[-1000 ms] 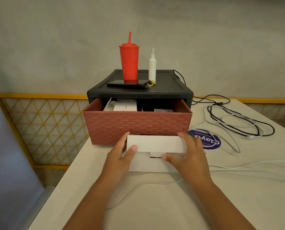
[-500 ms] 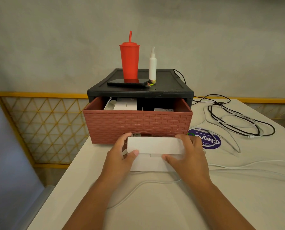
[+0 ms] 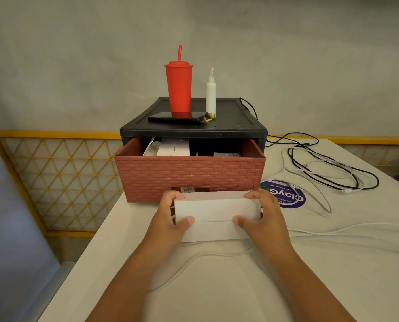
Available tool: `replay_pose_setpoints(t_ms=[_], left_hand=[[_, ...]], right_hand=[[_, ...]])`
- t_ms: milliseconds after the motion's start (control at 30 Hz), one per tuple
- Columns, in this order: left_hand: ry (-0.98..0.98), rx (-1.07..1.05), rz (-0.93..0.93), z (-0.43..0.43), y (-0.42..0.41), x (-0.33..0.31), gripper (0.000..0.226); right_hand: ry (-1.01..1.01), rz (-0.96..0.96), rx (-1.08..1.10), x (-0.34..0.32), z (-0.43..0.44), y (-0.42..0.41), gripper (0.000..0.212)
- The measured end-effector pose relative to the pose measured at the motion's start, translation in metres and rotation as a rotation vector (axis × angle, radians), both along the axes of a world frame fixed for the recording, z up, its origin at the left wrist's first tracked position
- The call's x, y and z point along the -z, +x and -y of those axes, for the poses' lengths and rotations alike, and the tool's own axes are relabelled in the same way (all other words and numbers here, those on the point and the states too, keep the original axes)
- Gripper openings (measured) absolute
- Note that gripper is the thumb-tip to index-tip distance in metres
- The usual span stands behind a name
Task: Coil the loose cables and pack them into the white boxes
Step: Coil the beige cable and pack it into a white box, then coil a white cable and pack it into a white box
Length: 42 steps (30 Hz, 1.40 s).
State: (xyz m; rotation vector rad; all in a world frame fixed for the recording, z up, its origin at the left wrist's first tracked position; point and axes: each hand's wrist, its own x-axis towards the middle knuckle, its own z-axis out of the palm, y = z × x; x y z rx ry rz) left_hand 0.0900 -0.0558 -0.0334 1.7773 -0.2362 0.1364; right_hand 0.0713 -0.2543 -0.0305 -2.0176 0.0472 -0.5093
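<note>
Left hand [image 3: 168, 219] and right hand [image 3: 264, 217] clasping the white box [image 3: 217, 209]
Fingers are curling round the smooth cardboard ends; it's sitting on the table [image 3: 217, 287], just before the brick-textured drawer [image 3: 189, 177], cables [image 3: 354, 180] sprawling right

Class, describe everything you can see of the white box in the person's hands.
The white box is a plain, long cardboard carton, flap folded down, a thin slit on its front. It seems to rest on the table, just before the brick-patterned drawer. The left hand and right hand grip its ends, thumbs pressing the front.
</note>
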Motion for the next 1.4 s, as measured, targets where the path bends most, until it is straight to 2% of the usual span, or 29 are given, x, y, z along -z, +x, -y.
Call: replay_pose_setpoints(t_ms=[100,200,367,467,567,667,800,900,967,1067,1100,1233,1400], left_hand=[[-0.043,0.021,0.017,-0.002,-0.002,-0.003,0.039],[-0.063,0.032,0.059,-0.004,-0.007,-0.011,0.038],[-0.206,0.143,0.098,-0.001,-0.023,-0.024,0.043],[-0.21,0.219,0.111,0.002,-0.033,-0.021,0.036],[-0.137,0.313,0.123,0.012,-0.047,-0.021,0.03],[-0.096,0.349,0.163,0.027,-0.061,-0.022,0.039],[-0.057,0.356,0.198,0.046,-0.077,-0.024,0.031],[-0.007,0.348,0.167,0.056,-0.086,-0.023,0.031],[0.083,0.323,0.186,0.064,-0.092,-0.02,0.032],[0.169,0.297,0.235,0.079,-0.102,-0.013,0.042],[0.187,0.291,0.243,0.084,-0.105,-0.011,0.044],[0.276,0.252,0.236,0.105,-0.112,-0.007,0.04],[0.314,0.305,0.156,0.124,-0.119,0.002,0.034]], right_hand=[[0.202,-0.065,-0.034,-0.004,0.004,-0.002,0.053],[0.418,-0.047,-0.071,-0.012,0.013,-0.007,0.058],[0.798,-0.074,-0.127,-0.028,0.035,-0.035,0.032],[0.902,-0.111,-0.154,-0.031,0.053,-0.052,0.045],[0.856,-0.135,-0.196,-0.038,0.071,-0.07,0.054],[0.734,-0.235,-0.259,-0.047,0.088,-0.086,0.081],[0.632,-0.342,-0.309,-0.061,0.106,-0.113,0.092],[0.533,-0.385,-0.32,-0.066,0.115,-0.134,0.081],[0.366,-0.374,-0.323,-0.068,0.119,-0.146,0.084],[0.195,-0.313,-0.308,-0.073,0.117,-0.162,0.058],[0.163,-0.283,-0.273,-0.073,0.118,-0.166,0.055],[-0.034,-0.188,-0.188,-0.064,0.118,-0.184,0.062],[-0.363,-0.214,-0.098,-0.047,0.116,-0.201,0.05]])
